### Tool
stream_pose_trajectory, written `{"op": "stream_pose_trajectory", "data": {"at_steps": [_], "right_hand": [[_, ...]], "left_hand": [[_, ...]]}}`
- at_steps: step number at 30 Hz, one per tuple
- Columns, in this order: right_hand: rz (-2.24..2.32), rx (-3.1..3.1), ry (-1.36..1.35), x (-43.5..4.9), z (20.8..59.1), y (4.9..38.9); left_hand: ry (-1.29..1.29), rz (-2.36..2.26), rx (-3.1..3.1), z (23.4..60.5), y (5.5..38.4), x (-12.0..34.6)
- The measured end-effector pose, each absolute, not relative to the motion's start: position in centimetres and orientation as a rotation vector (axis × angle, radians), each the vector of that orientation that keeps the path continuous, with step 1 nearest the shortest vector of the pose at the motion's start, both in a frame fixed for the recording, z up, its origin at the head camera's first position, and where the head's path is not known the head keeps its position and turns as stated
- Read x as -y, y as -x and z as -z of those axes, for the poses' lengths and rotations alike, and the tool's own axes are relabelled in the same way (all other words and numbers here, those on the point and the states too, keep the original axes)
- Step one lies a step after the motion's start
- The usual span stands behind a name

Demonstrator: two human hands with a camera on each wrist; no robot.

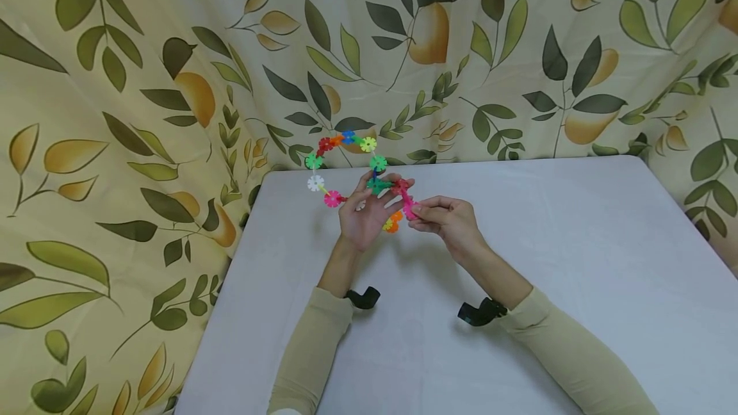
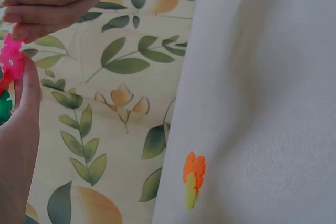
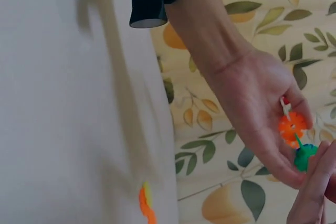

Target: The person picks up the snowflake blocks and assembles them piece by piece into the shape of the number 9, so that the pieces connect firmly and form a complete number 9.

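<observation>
A chain of colorful notched plastic discs (image 1: 348,138), linked edge to edge in a curve, is held up above the far side of the table. My left hand (image 1: 364,219) holds the chain among its fingers, palm partly facing me. The right hand (image 1: 452,223) pinches a pink disc (image 1: 410,208) at the chain's right end, beside a red disc (image 1: 400,187). An orange disc (image 3: 292,127) and a green disc (image 3: 304,157) of the chain show by the left fingers in the right wrist view. Part of the chain is hidden behind the left hand.
A joined orange and yellow disc piece (image 2: 194,174) lies apart on the white table (image 1: 576,242), near its far part. Leaf-and-fruit patterned cloth (image 1: 496,107) hangs behind and to the left. A black wrist mount (image 1: 483,311) sticks out from the right sleeve.
</observation>
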State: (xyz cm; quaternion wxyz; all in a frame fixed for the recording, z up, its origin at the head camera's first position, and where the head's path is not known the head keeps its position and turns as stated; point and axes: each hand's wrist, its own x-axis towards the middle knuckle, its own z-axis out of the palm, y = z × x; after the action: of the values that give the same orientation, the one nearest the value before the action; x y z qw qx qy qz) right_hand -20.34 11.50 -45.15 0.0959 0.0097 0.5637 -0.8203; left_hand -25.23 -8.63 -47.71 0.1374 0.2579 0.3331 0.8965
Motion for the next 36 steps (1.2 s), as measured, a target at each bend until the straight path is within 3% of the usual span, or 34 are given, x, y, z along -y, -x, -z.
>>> {"op": "stream_pose_trajectory", "data": {"at_steps": [16,27,32,36], "right_hand": [[2.499,-1.634,-0.050,-11.0,45.3,20.4],[2.296,-1.807,0.061,-10.1,45.7,21.8],[2.027,-2.150,0.115,-9.6,47.2,23.9],[1.514,-2.536,0.302,-9.1,49.3,25.9]], "left_hand": [[-0.800,-2.617,-1.005,47.5,25.2,8.5],[-0.767,-2.703,-0.991,46.3,25.7,10.5],[-0.773,-2.696,-0.969,46.3,26.0,11.1],[-0.754,-2.675,-0.943,46.3,25.8,11.1]]}}
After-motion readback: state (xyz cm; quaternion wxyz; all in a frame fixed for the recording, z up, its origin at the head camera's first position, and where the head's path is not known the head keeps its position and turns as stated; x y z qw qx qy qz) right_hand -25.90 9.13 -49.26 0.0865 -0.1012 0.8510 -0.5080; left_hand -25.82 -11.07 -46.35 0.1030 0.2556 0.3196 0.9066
